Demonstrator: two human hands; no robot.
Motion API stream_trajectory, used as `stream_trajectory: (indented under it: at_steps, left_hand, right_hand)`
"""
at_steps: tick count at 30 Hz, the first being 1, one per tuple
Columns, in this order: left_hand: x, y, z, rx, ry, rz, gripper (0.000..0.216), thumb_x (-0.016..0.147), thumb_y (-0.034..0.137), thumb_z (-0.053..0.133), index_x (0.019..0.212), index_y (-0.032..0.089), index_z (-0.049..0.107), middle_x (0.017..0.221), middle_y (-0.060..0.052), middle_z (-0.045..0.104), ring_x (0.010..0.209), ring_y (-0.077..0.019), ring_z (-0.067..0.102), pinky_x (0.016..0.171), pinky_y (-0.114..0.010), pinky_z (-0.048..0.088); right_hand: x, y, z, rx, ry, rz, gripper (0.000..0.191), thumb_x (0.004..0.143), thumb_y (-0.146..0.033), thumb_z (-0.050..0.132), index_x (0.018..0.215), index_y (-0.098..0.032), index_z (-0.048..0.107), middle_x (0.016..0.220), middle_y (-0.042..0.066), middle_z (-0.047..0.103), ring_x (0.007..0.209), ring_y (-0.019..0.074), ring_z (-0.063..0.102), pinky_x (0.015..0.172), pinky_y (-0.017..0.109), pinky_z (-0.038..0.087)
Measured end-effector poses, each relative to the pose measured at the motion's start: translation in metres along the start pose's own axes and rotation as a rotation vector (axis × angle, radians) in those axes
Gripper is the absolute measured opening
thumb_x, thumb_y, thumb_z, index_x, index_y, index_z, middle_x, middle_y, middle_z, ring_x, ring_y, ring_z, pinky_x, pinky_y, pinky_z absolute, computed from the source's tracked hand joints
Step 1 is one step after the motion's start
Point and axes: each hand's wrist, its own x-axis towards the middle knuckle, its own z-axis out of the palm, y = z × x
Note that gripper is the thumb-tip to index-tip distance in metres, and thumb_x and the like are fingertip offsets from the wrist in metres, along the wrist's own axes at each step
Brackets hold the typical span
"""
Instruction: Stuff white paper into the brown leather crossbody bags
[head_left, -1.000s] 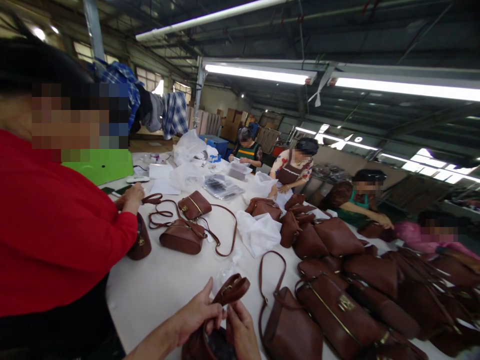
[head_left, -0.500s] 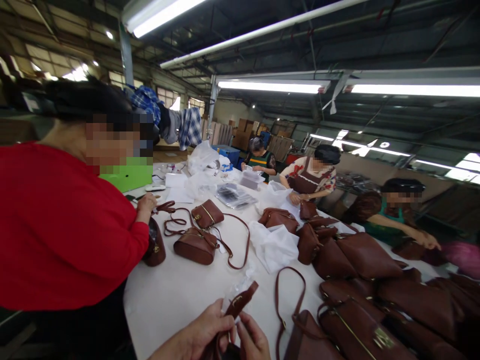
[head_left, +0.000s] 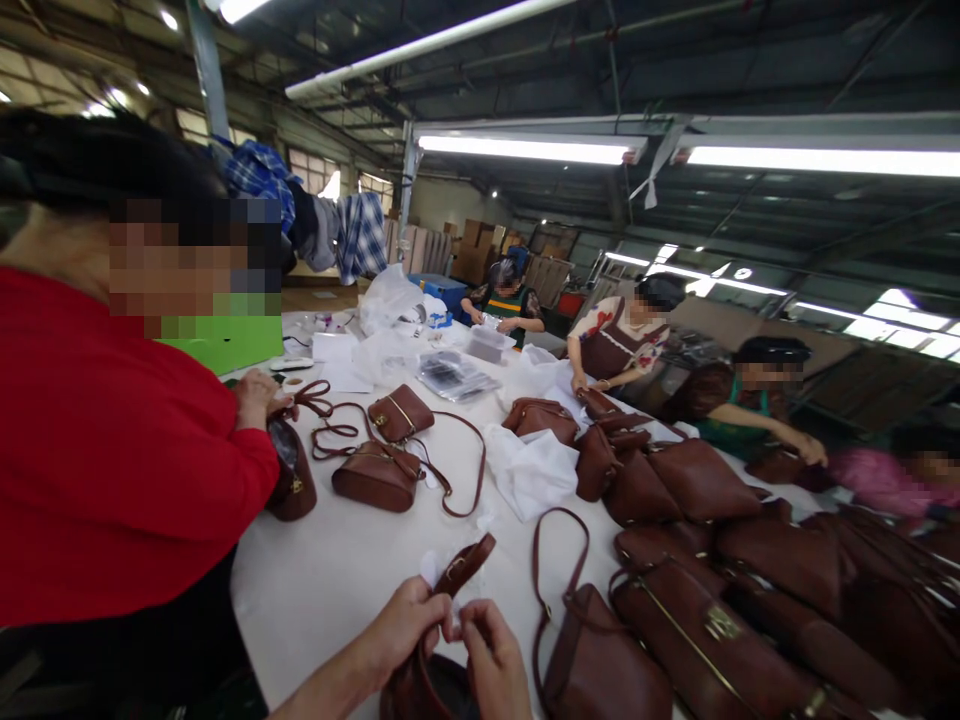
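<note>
A brown handbag (head_left: 409, 695) with its top open is at the bottom middle, partly below the picture's edge. Its strap (head_left: 471, 562), fitted with a small gold buckle, loops up above my fingers. My left hand (head_left: 401, 625) is closed around the strap. Close beside it, my right hand (head_left: 495, 655) is pinched, its fingertips near a whitish bit too small to name. Clear film (head_left: 474, 588) shows behind the strap. Just right of my hands lies another brown handbag (head_left: 604, 655) with a long looped strap.
Many brown bags (head_left: 705, 480) are piled along the table's right side. Two small bags (head_left: 375, 475) and white wrapping (head_left: 532, 470) lie ahead on the white table (head_left: 315, 590). A co-worker in red (head_left: 112, 450) stands close at left; several others work around the far and right sides.
The strap has tipped over into more of a curve, and more of the bag's opening shows below my hands. My view has shifted slightly right. The co-worker in brown has moved their hands.
</note>
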Motion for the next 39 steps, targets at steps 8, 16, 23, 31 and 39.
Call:
stream_trajectory:
  at_steps: [8, 16, 23, 31, 39]
  left_hand:
    - [0.001, 0.010, 0.009, 0.098, -0.100, 0.066, 0.022, 0.072, 0.036, 0.061, 0.077, 0.015, 0.063, 0.057, 0.005, 0.054, 0.053, -0.0115, 0.047, 0.049, -0.021, 0.031]
    - [-0.007, 0.023, 0.011, 0.190, -0.263, 0.204, 0.024, 0.081, 0.033, 0.055, 0.088, 0.015, 0.069, 0.071, 0.001, 0.064, 0.069, -0.0169, 0.054, 0.067, -0.026, 0.043]
    - [-0.009, 0.017, 0.011, 0.219, -0.328, 0.216, 0.027, 0.084, 0.042, 0.057, 0.079, 0.016, 0.062, 0.068, 0.003, 0.057, 0.070, -0.0161, 0.052, 0.069, -0.025, 0.043]
    - [-0.018, 0.021, 0.010, 0.364, -0.333, 0.246, 0.016, 0.074, 0.013, 0.046, 0.080, 0.019, 0.059, 0.072, 0.003, 0.063, 0.073, -0.0157, 0.056, 0.073, -0.024, 0.044]
    - [-0.022, 0.024, 0.012, 0.416, -0.363, 0.301, 0.020, 0.074, 0.011, 0.041, 0.066, 0.019, 0.057, 0.069, 0.002, 0.067, 0.071, -0.0157, 0.061, 0.075, -0.024, 0.045]
  right_hand:
    - [-0.025, -0.036, -0.020, -0.191, -0.272, -0.116, 0.048, 0.070, -0.019, 0.061, 0.117, -0.023, 0.067, 0.101, 0.005, 0.069, 0.088, 0.0226, 0.062, 0.083, 0.031, 0.050]
    - [-0.028, -0.067, -0.019, -0.404, -0.374, -0.128, 0.042, 0.080, -0.016, 0.053, 0.118, -0.027, 0.068, 0.070, -0.001, 0.060, 0.068, 0.0174, 0.056, 0.070, 0.027, 0.050]
    - [-0.020, -0.053, -0.011, -0.382, -0.211, -0.235, 0.032, 0.090, -0.045, 0.056, 0.077, -0.021, 0.072, 0.074, 0.005, 0.063, 0.063, 0.0171, 0.057, 0.054, 0.025, 0.047]
    - [-0.018, -0.048, -0.005, -0.150, -0.063, 0.176, 0.051, 0.070, -0.068, 0.067, 0.076, -0.017, 0.061, 0.058, -0.001, 0.060, 0.044, 0.0115, 0.057, 0.038, 0.018, 0.044]
    - [-0.017, -0.046, -0.002, -0.058, -0.023, 0.213, 0.045, 0.069, -0.055, 0.071, 0.087, -0.020, 0.049, 0.055, -0.005, 0.060, 0.039, 0.0111, 0.056, 0.033, 0.016, 0.041]
